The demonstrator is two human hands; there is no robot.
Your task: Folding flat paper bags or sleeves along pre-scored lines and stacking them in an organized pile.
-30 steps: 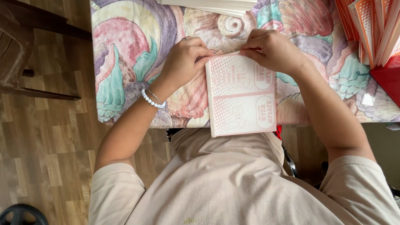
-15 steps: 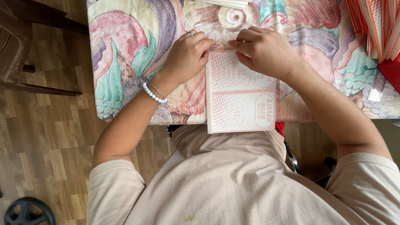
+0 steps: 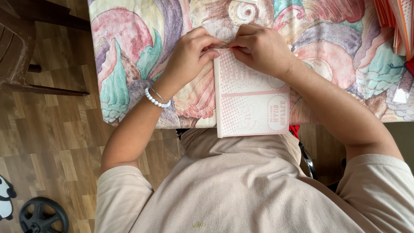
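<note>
The pink-and-white printed sheet (image 3: 251,97) lies flat on the floral tablecloth (image 3: 129,51), its near edge overhanging the table. The left hand (image 3: 192,54) and right hand (image 3: 263,49) both pinch its far edge, fingertips almost touching. A stack of similar sheets (image 3: 394,21) sits at the far right.

A flat, rectangular pink-and-white printed paper package (image 3: 252,97) lies at the table's (image 3: 129,64) near edge, its far end pinched by both hands, while a stack of orange-and-white printed packages (image 3: 394,21) sits at the far right corner.
</note>
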